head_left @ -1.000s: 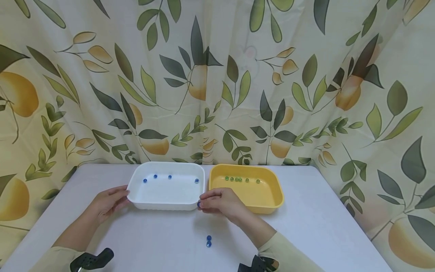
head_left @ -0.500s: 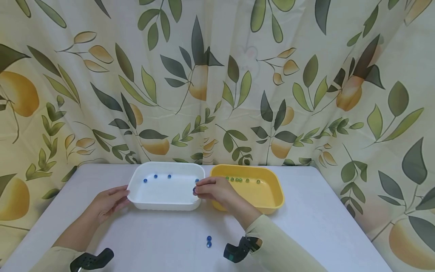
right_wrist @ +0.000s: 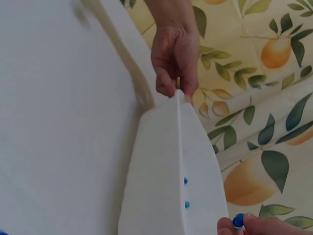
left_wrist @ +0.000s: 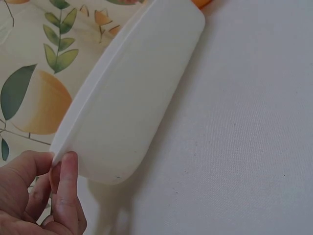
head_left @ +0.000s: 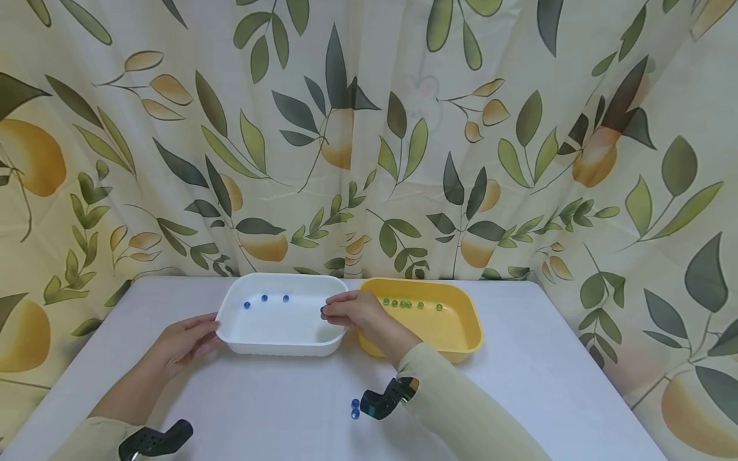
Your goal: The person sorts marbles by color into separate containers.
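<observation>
My left hand [head_left: 186, 342] pinches the left rim of a white tray [head_left: 271, 330] between thumb and fingers, as the left wrist view also shows. Over the tray's right side, my right hand [head_left: 364, 315] holds a blue marble [right_wrist: 238, 220] at its fingertips. Three blue marbles [head_left: 246, 305] show on the tray floor toward the back; the part behind my right hand is hidden. Two more blue marbles [head_left: 355, 414] lie touching on the table, just left of the right wrist's camera.
Right of the white tray stands a yellow tray [head_left: 455, 349] with several green marbles [head_left: 421, 306] in it. A white cloth [head_left: 259, 410] covers the table. Behind it hangs a curtain [head_left: 392, 192] printed with leaves and fruit.
My right hand has moved left and up with the blue marble, from the tray's front right corner to over its inside, now covering a marble seen there before. My left hand has stayed put.
</observation>
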`<state>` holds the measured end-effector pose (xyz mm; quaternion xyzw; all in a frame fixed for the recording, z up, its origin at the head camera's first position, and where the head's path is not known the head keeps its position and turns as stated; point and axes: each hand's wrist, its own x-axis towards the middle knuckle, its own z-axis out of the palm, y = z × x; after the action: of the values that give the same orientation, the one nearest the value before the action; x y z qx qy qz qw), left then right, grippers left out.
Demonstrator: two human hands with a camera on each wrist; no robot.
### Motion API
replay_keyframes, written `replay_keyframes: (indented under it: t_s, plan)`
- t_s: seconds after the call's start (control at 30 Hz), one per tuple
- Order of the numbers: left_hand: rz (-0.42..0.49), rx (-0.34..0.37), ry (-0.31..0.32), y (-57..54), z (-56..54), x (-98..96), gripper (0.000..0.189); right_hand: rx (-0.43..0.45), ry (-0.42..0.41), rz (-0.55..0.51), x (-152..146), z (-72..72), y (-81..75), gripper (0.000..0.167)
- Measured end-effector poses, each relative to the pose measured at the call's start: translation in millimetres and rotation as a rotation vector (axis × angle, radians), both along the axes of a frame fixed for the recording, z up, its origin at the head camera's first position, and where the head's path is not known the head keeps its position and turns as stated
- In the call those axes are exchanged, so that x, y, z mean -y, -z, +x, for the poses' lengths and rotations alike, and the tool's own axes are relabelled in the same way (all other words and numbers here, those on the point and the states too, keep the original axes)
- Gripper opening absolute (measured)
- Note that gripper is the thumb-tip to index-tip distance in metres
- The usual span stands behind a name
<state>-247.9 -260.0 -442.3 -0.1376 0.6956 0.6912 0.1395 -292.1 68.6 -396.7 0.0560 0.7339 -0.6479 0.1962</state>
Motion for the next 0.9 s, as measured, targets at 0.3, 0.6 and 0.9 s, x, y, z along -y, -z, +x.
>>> replay_keyframes:
  t_s: [0.3,0.6,0.9]
  plan:
    - [-0.002,0.002,-0.003,-1.7,0.1,-0.8,0.065,0.062,0.047,-0.009,6.8,-15.0,3.7,0.033]
    - [0.023,-0.003,-0.002,-0.4,-0.5,0.0,0.065,0.092,0.062,0.009,10.6,-23.9,5.1,0.031]
    - [0.031,-0.001,-0.004,-0.5,0.6,0.2,0.064,0.104,0.113,0.017,19.1,-32.8,9.6,0.027]
